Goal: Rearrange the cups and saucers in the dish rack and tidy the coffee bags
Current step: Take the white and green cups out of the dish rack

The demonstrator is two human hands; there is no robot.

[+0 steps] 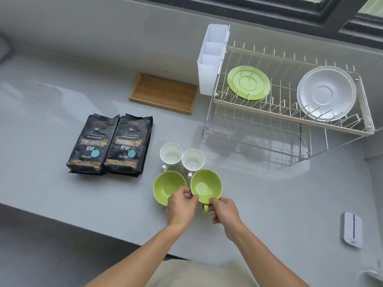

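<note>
Two green cups stand side by side on the grey counter: the left green cup (165,186) and the right green cup (206,186). My left hand (181,206) pinches the right cup's near-left rim and partly covers the left cup. My right hand (222,211) grips the right cup at its handle. Two white cups (171,153) (193,159) stand just behind. Two black coffee bags (88,145) (128,145) lie flat side by side to the left. The two-tier dish rack (290,119) holds green saucers (248,82) and white saucers (326,93) upright on its top tier.
A white cutlery holder (211,61) hangs on the rack's left end. A wooden tray (163,93) lies against the back wall. A white device (352,229) rests at the counter's right. The counter's front edge runs just below my forearms.
</note>
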